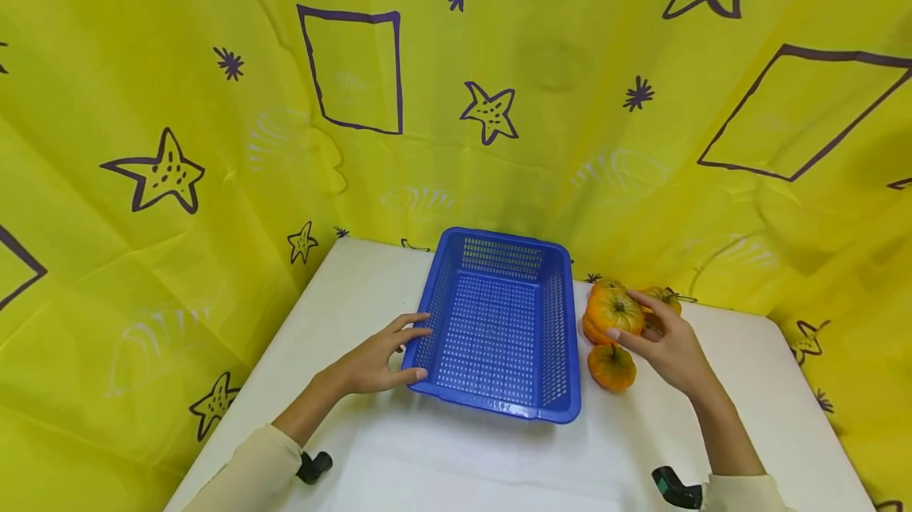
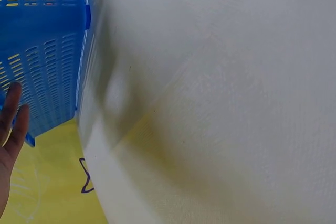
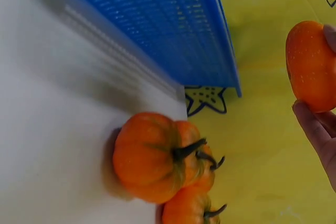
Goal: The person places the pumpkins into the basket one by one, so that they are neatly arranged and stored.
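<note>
In the head view a blue plastic basket [image 1: 492,405] with slotted walls stands on the white table. My left hand [image 1: 372,360] is at its left side, fingertips right at the rim, fingers extended and apart. To the right of the basket my right hand [image 1: 673,350] holds a small orange pumpkin [image 1: 614,316] between thumb and fingers. The right wrist view shows this pumpkin [image 3: 311,66] raised above several others. One of those, a pumpkin [image 1: 611,368] with a dark stem, sits nearest the table's front; another pumpkin [image 1: 664,298] lies partly behind my right hand.
A yellow curtain [image 1: 556,45] printed with stars and squares hangs behind and beside the white table [image 1: 456,464]. The basket's far end and the pumpkins are close to the table's back edge. Dark wrist-worn devices [image 1: 677,488] show at both sleeves.
</note>
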Available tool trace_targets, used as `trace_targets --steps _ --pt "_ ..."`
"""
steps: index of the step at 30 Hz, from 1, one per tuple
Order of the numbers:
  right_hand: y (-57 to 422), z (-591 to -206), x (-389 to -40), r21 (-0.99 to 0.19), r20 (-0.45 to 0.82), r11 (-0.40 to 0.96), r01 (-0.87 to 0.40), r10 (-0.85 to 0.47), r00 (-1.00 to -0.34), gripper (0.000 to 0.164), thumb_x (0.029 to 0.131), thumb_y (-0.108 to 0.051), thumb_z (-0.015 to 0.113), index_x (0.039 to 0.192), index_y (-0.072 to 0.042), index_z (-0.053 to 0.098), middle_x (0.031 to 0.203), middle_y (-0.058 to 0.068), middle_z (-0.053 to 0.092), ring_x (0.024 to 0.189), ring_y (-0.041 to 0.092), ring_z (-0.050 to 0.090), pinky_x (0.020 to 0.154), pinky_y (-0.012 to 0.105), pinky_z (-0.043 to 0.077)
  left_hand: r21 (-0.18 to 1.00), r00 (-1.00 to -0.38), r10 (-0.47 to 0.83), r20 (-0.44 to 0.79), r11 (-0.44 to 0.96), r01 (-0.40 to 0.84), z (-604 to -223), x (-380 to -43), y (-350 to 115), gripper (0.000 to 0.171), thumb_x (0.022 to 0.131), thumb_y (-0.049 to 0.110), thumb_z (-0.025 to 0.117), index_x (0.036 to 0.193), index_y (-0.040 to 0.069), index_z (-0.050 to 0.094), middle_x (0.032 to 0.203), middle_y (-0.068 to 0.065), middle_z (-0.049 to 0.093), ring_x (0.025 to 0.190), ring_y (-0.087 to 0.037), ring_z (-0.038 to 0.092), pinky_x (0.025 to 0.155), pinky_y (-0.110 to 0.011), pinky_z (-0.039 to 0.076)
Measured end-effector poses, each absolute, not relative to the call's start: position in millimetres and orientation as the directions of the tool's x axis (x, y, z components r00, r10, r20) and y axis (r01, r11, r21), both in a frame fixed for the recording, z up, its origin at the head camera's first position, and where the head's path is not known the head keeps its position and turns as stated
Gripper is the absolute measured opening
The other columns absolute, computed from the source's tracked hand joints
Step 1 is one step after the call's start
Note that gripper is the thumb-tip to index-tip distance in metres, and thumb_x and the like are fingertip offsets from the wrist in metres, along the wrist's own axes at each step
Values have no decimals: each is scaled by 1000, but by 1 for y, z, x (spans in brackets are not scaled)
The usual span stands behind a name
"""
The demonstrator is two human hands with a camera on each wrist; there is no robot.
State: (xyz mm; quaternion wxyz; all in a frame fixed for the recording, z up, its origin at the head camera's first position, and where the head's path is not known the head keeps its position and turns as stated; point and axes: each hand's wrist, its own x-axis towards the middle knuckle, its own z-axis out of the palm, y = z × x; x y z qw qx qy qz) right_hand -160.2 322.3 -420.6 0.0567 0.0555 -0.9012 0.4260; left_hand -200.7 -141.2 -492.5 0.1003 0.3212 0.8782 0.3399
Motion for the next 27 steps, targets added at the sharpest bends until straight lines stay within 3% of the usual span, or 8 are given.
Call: trace_targets --steps 11,15,18,21,27 --pt "294 -415 -182 -791 171 576 -206 -115 -979 71 91 -22 76 151 -6 42 145 27 48 116 45 59 82 15 55 666 -779 626 33 567 485 -492 -200 -142 71 91 51 66 148 13 49 163 0 29 139 -31 47 101 -48 53" --pt "286 -414 -190 -790 150 580 -197 -128 -980 71 91 -27 75 151 -7 43 148 26 47 120 47 60 89 32 59 668 -781 624 31 568 480 -491 -200 -141 71 91 51 66 148 12 49 164 0 29 137 -31 49 101 -48 54" --pt "280 -413 -197 -797 130 574 -186 -138 -982 70 92 -30 74 151 -8 43 151 25 44 123 47 57 96 49 56 667 -783 621 32 570 480 -491 -200 -141 71 91 51 66 147 13 49 163 0 29 136 -31 50 100 -48 54" --pt "275 -412 -205 -802 107 571 -176 -152 -983 70 93 -33 73 152 -10 43 153 23 42 127 47 54 101 58 50 669 -783 621 40 565 482 -491 -200 -141 70 91 51 66 147 13 50 163 0 30 137 -32 49 100 -49 54" --pt "263 -410 -220 -807 99 554 -203 -212 -972 69 91 -30 75 151 -13 45 149 18 48 123 42 55 94 43 56 670 -783 621 44 563 484 -494 -202 -140 70 91 50 66 147 13 50 163 0 30 140 -32 46 100 -49 54"
